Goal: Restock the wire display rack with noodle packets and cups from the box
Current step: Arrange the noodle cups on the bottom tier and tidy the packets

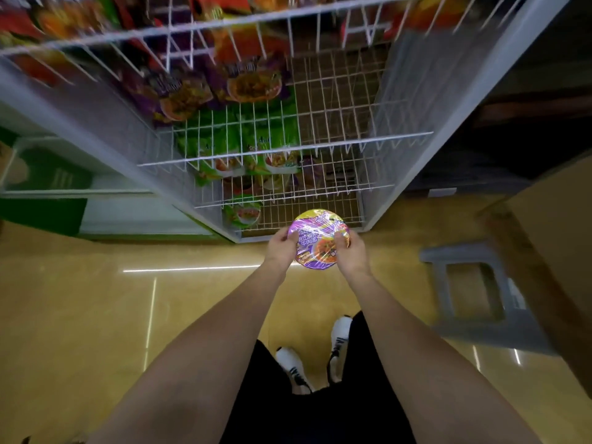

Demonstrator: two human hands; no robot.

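I hold a round purple and yellow noodle cup (315, 240), lid up, in front of the lowest shelf of the white wire display rack (336, 187). My left hand (282, 246) grips its left rim and my right hand (349, 249) grips its right rim. Green noodle packets (253, 145) lie on the middle shelf, purple packets (189, 91) above them, red and orange ones at the top. A green cup (244, 213) sits at the left of the lowest shelf. The brown cardboard box (557, 248) stands at the right edge.
A grey plastic stool (471, 293) stands on the shiny yellow floor under the box. A green and white counter (64, 200) is to the left of the rack. The right halves of the rack's shelves show bare wire. My feet (320, 350) are below.
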